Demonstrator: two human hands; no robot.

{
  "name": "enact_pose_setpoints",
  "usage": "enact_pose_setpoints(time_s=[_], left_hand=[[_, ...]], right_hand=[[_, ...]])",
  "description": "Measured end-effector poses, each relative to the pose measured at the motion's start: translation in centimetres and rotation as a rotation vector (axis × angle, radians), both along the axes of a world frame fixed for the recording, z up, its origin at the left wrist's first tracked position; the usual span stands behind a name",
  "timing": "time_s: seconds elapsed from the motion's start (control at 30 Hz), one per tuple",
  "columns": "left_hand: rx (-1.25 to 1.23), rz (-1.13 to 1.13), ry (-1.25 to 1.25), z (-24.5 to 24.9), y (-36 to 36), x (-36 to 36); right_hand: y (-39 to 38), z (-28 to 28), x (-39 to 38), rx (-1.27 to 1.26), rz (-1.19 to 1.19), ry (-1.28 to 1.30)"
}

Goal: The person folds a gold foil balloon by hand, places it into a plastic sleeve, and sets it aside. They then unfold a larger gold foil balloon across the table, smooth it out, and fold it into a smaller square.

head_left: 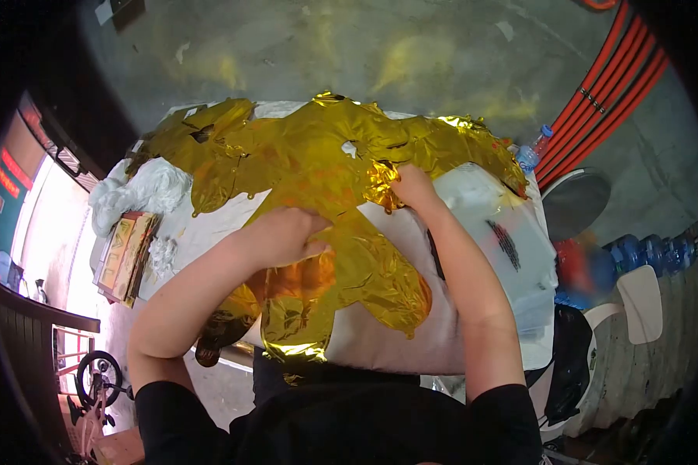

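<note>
Centrally, gold foil (302,151) is spread over table (209,229), long axis running left to right along far side, lobes directed toward near edge. Crumpled foil section (380,186) lies just left of right hand (415,187), nearer of two; section is pinched in closed fingers. Left hand (283,236) is placed over foil's near part, fingers half curled; whether foil is gripped there cannot be told. Lettering on stacked packets (124,257) and red banner (14,172) cannot be read.
</note>
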State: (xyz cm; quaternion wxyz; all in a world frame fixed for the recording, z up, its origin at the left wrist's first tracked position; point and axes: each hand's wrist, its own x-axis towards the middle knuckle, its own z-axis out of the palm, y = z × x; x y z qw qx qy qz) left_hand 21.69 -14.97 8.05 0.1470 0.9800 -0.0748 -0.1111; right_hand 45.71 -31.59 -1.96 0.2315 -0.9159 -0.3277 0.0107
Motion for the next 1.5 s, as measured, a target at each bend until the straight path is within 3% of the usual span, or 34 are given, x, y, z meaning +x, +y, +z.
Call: enact_pose_setpoints(time_s=[0.13, 0.23, 0.43, 0.6, 0.7, 0.77, 0.8, 0.83, 0.87, 0.93, 1.0, 1.17, 1.23, 1.27, 1.33, 1.4, 1.47, 1.5], left_hand=[[-0.079, -0.024, 0.047, 2.5, 0.7, -2.0], [-0.067, 0.117, 0.221, 2.8, 1.2, -1.5], [-0.145, -0.072, -0.490, -9.0, -1.8, 8.3], [-0.142, -0.011, -0.474, -12.8, -4.2, 11.3], [-0.150, 0.033, -0.503, -12.8, -4.3, 11.0], [-0.174, 0.045, -0.497, -12.5, -4.3, 11.0], [-0.179, 0.044, -0.500, -12.4, -4.4, 11.0], [-0.178, 0.043, -0.498, -12.3, -4.3, 11.0], [-0.177, 0.042, -0.496, -12.3, -4.3, 10.9], [-0.200, 0.046, -0.510, -12.5, -4.4, 11.0], [-0.220, 0.048, -0.520, -12.6, -4.3, 11.0], [-0.222, 0.048, -0.548, -13.0, -4.2, 11.2], [-0.219, 0.045, -0.516, -12.7, -4.1, 11.2], [-0.213, 0.046, -0.486, -12.4, -4.1, 11.2], [-0.212, 0.063, -0.408, -11.0, -4.5, 11.2], [-0.201, 0.096, -0.330, -10.4, -4.7, 11.4], [-0.054, 0.025, -0.457, -10.9, -4.6, 11.4], [-0.037, 0.060, -0.452, -10.7, -4.7, 11.2]], right_hand=[[0.3, -0.6, 0.2, -0.026, -0.023, -0.033], [0.6, -0.1, 0.4, -0.070, -0.031, 0.025], [1.2, 1.7, 0.0, -0.193, -0.011, 0.056], [0.3, 2.1, 3.3, -0.120, 0.073, -0.016], [-1.2, 10.5, 5.7, -0.067, -0.171, -0.042], [-2.8, 16.1, 9.0, -0.042, -0.061, -0.243], [-3.0, 19.1, 9.0, 0.018, -0.206, -0.283], [-3.5, 22.5, 9.5, -0.083, -0.233, -0.399], [-4.7, 24.0, 12.3, -0.018, -0.186, -0.590], [-5.9, 28.2, 13.8, 0.092, -0.307, -0.844], [-9.8, 32.8, 19.4, 0.147, -0.204, -0.957], [-15.2, 41.1, 17.5, 0.366, -0.251, -1.137], [-15.2, 42.6, 14.4, 0.549, -0.157, -1.169], [-10.6, 41.0, 5.7, 0.845, 0.194, -0.917], [-10.2, 40.7, 4.3, 0.802, 0.373, -0.873], [-9.3, 39.2, 3.2, 0.788, 0.373, -0.800], [-8.6, 37.0, 3.4, 0.790, 0.393, -0.709], [-8.8, 36.0, 4.4, 0.659, 0.327, -0.784]])
